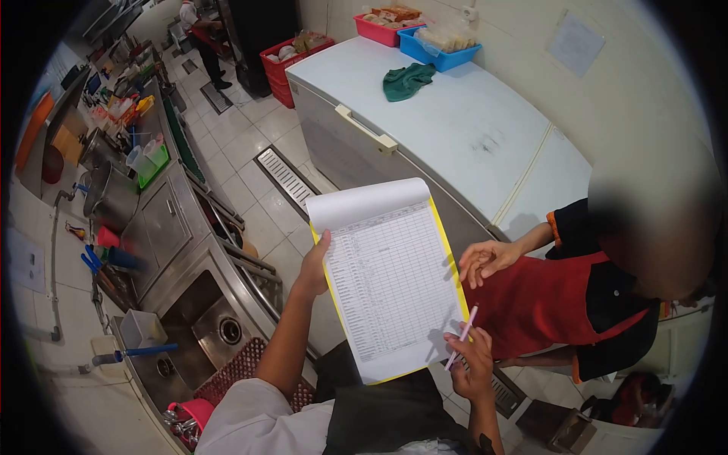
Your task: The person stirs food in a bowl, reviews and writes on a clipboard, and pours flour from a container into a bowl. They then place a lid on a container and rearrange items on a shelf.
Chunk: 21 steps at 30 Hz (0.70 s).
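Note:
A yellow-edged clipboard (450, 254) bears printed table sheets (398, 280), the top one folded back over its upper end. At the board's left edge, my left hand (312, 265) grips it with the thumb over the front. My right hand (474, 360) is closed around a pale pink pen (461, 340) at the lower right corner, its fingers right at the board's edge. A co-worker's hand (487, 262), fingers loosely bent, is close to the board's right side.
The co-worker in a red apron (542, 303) stands at right. Ahead is a white chest freezer (462, 106) with a green cloth (408, 81) and a blue basket (440, 49). A steel sink (216, 315) lies left. Another person (203, 38) stands far back.

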Available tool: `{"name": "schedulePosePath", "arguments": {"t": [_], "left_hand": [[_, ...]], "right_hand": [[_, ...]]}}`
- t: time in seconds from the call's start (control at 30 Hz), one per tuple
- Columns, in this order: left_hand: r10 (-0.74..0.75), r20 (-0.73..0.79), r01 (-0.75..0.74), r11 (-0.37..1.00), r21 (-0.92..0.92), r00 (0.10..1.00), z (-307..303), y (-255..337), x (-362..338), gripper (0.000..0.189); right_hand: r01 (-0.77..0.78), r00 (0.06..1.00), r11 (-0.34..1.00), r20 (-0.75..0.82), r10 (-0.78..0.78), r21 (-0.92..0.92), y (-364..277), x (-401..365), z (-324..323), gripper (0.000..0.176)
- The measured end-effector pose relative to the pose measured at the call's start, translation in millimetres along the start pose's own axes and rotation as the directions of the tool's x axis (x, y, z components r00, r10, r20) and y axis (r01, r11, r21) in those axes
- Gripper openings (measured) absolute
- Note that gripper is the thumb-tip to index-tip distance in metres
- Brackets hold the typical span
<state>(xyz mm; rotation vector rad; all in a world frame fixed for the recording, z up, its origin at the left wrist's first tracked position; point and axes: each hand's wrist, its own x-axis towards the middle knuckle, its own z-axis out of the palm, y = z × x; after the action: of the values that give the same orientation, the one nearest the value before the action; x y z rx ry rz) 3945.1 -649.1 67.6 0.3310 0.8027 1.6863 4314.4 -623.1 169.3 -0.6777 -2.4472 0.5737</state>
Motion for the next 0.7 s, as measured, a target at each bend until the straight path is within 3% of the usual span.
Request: {"name": "schedulePosePath", "arguments": {"t": [0.03,0.13,0.27,0.37,0.57,0.7], "left_hand": [[-0.010,0.003,0.010,1.000,0.012,1.000,0,1,2,0.058],[-0.026,0.024,0.025,0.999,0.043,0.999,-6,-4,7,0.060],[-0.090,-0.003,0.090,0.996,-0.004,0.996,-4,-1,10,0.058],[-0.062,0.139,0.066,0.998,-0.023,0.988,-3,-9,-4,0.055],[-0.046,0.030,0.054,0.900,-0.433,0.999,-13,-7,-28,0.052],[0.121,-0.063,-0.135,0.920,-0.368,0.991,-25,33,-50,0.051]], "right_hand": [[-0.079,0.997,0.997,-0.013,0.078,-0.026,6,-14,13,0.027],[-0.129,0.969,0.991,-0.208,0.132,0.029,21,-27,45,0.032],[-0.289,0.850,0.869,-0.310,0.426,0.402,27,-33,74,0.036],[-0.260,0.882,0.898,-0.292,0.371,0.354,31,-26,80,0.033],[-0.233,0.927,0.900,-0.195,0.320,0.368,19,0,93,0.026],[0.047,0.993,0.997,-0.108,-0.040,0.063,5,26,78,0.028]]}}
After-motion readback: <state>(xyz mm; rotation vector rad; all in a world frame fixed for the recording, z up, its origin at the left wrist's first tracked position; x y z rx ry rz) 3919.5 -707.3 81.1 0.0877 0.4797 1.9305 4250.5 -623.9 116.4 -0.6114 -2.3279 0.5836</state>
